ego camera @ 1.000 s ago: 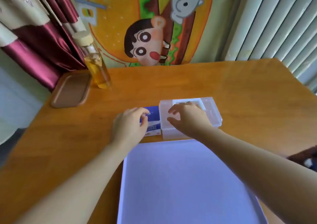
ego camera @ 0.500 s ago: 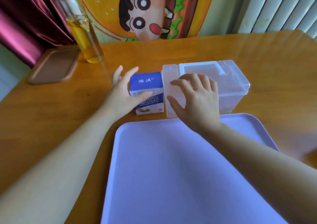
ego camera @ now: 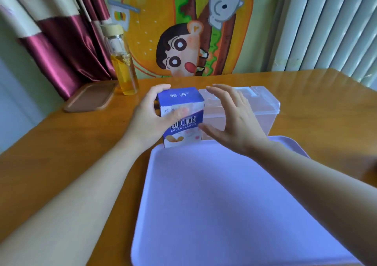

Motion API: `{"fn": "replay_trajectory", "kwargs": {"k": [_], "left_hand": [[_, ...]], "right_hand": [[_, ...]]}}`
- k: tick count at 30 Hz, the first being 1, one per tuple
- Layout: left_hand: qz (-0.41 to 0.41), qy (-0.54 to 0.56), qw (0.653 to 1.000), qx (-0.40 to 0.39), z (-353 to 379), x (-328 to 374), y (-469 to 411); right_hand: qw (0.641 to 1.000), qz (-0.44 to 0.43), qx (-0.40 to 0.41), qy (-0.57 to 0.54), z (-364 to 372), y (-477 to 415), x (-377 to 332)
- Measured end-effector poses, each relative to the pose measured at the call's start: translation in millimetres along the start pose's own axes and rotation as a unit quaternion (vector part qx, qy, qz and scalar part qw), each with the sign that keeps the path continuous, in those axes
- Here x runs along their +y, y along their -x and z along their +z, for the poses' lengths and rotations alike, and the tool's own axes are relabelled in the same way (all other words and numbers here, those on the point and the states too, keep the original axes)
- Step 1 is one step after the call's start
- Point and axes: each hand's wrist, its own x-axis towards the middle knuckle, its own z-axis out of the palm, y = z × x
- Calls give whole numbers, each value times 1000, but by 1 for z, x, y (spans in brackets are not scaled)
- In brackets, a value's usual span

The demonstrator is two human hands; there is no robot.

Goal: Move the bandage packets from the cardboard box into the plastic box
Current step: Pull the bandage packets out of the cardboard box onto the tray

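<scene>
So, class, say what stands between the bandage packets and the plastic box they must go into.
Two closures. The cardboard box, gripped by the left hand, has its top flap shut, so no packets show. The plastic box beside it has its lid shut. The right hand is open, holding nothing.

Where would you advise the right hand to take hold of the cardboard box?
Likely the blue top of the cardboard box, from the right: the left hand grips its left side and front, the box is held roughly upright, and the open right hand hovers beside it.
</scene>
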Motion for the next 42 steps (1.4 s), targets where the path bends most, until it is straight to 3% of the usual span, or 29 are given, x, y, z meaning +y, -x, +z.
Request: {"fn": "replay_trajectory", "kwargs": {"k": [5,10,19,24,29,42], "left_hand": [[-49,71,995,-58,13,9,55],[-137,83,983,-86,33,7,82],[-248,45,961,-113,52,28,91],[-233,65,964,-107,57,28,88],[-236,106,963,-80,64,34,87],[-207,113,969,-67,73,33,86]], "right_hand": [[994,-105,-26,-9,-22,38,-34],[992,-71,-79,-62,-38,67,-42],[994,-67,-85,8,-60,72,-47],[984,-48,-135,109,-68,55,-54],[974,-7,-183,135,-70,46,-56],[954,-1,-195,228,-62,50,-60]]}}
